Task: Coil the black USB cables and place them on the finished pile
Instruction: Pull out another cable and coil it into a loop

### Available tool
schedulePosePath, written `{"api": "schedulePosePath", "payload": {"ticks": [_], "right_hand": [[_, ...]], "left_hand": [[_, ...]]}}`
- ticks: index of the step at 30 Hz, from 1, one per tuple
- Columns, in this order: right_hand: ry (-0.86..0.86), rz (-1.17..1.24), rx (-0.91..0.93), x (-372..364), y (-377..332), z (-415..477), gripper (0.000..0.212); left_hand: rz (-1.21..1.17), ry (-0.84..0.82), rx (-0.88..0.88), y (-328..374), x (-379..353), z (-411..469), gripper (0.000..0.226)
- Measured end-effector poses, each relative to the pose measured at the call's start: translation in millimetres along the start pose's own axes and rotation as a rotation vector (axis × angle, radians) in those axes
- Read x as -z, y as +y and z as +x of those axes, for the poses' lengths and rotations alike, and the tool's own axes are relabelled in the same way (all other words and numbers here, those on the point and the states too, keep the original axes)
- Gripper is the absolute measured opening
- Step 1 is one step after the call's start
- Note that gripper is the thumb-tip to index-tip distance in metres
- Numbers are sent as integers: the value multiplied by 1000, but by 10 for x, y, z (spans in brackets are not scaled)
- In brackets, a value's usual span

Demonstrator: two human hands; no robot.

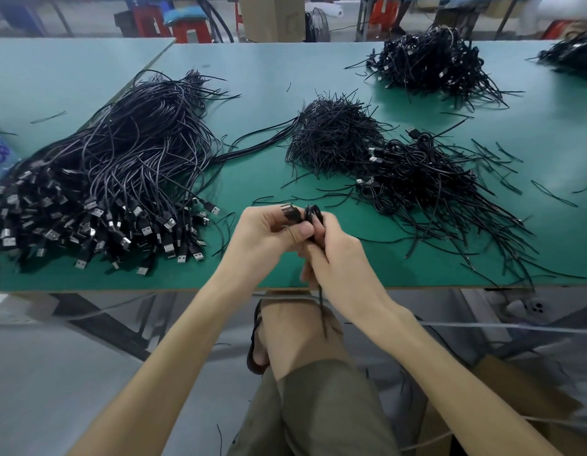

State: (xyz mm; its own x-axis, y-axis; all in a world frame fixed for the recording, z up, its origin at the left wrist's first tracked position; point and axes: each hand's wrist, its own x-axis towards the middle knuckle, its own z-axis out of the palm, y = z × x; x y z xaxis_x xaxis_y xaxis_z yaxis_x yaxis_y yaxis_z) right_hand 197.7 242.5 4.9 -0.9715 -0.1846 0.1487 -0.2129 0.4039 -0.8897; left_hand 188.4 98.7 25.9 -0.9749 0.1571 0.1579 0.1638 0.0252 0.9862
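My left hand (269, 230) pinches the plug end of a black USB cable (313, 214) just above the table's near edge. Touching it, my right hand (331, 258) grips the same cable's small coil, and a loose tail hangs down below the table edge. A big heap of uncoiled USB cables (114, 179) lies at the left with plugs facing me. A pile of coiled cables (427, 182) lies to the right of my hands. A heap of short black twist ties (334, 136) sits in the middle.
The green table (252, 83) carries two more cable piles, one at the back right (433, 60) and one at the far right edge (571, 52). Loose ties are scattered on the right side. Below the table are my knee, a sandal and cardboard boxes (515, 406).
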Motion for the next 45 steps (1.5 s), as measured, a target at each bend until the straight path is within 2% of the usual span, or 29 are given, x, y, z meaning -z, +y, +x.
{"api": "schedulePosePath", "payload": {"ticks": [4, 6, 10, 15, 17, 20, 24, 28, 30, 32, 34, 36, 38, 41, 43, 45], "right_hand": [[-47, -299, 63, 99, 58, 14, 10], [-62, -440, 93, 132, 105, 0, 13], [-149, -712, 90, 108, 181, -38, 20], [-299, -773, 134, 120, 147, -59, 22], [-327, -818, 165, 111, 140, -62, 22], [-292, -820, 178, 128, 173, -41, 17], [-275, -791, 177, 173, 219, -22, 20], [-278, -684, 179, 199, 222, -25, 11], [-192, -675, 221, 227, 248, -3, 24], [-14, -779, 271, 283, 303, 56, 41], [192, -792, 221, 381, 331, 116, 45], [342, -765, 113, 502, 381, 168, 43], [451, -778, 32, 601, 458, 184, 48], [403, -726, -69, 687, 573, 176, 48], [296, -727, -154, 689, 671, 179, 35], [271, -681, -189, 685, 728, 185, 17]], "left_hand": [[428, 94, -22, -66, 33, 2, 18], [523, 112, 26, -93, 27, 1, 21], [716, -26, 67, -138, 84, -28, 31], [990, -292, 75, -60, 182, -13, 35], [994, -376, 142, -58, 167, -18, 32], [999, -442, 217, -105, 111, -45, 32], [1132, -471, 168, -192, 85, -106, 40], [1081, -410, 115, -257, 79, -101, 40], [1046, -315, 71, -287, 74, -83, 39], [982, -172, 36, -315, 93, -23, 39], [782, -11, 94, -353, 119, 79, 40], [394, 151, 236, -405, 123, 191, 39], [148, 276, 337, -435, 102, 256, 37], [90, 314, 329, -453, 71, 281, 35], [86, 315, 320, -469, 69, 284, 35], [82, 302, 318, -482, 63, 284, 35]]}}
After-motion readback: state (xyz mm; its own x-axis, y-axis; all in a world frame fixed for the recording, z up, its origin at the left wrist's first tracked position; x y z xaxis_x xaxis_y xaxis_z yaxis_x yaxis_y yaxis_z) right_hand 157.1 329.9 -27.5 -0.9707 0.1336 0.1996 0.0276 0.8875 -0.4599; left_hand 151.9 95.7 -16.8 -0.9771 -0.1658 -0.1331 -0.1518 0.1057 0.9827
